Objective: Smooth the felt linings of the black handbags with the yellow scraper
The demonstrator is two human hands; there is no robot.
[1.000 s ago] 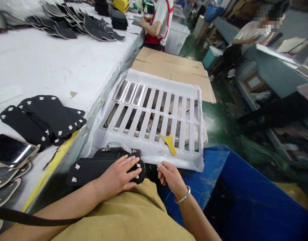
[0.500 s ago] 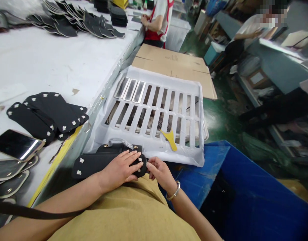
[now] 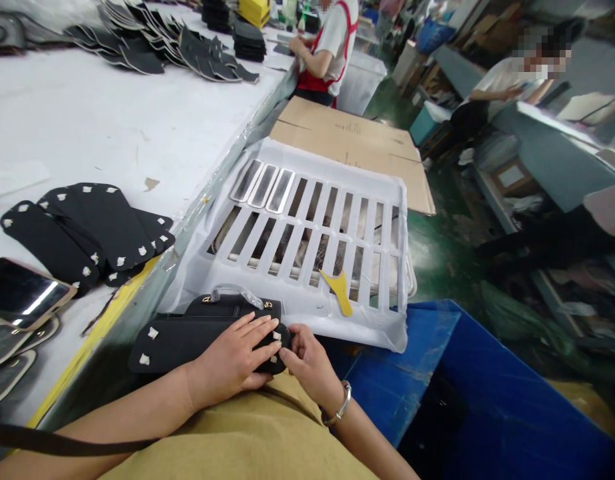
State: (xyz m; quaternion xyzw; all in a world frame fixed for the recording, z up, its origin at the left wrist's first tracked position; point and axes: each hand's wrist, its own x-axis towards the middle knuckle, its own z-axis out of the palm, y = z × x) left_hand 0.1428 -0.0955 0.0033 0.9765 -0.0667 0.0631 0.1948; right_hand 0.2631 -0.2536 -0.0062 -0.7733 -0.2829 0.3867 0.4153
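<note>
A long black leather piece [image 3: 172, 343] with small white tabs lies across my lap, over a black handbag [image 3: 232, 305] with gold fittings. My left hand [image 3: 232, 360] rests flat on the piece's right end, fingers stretched out and together. My right hand [image 3: 307, 363], a silver bangle on its wrist, meets that same end, with fingertips pinching at its edge by a white tab. A yellow scraper-like tool [image 3: 339, 288] lies on the white slatted tray [image 3: 307, 227] just beyond my hands.
Several more black tabbed pieces [image 3: 87, 230] are stacked on the white table [image 3: 87, 127] at left, beside a phone [image 3: 22, 293]. A blue bin [image 3: 467, 393] stands at right. Cardboard sheets [image 3: 352, 140] lie past the tray. Two other people work farther back.
My right hand has moved left from open space to the right end of the black piece and now pinches its edge. My left hand has stayed pressed on the piece.
</note>
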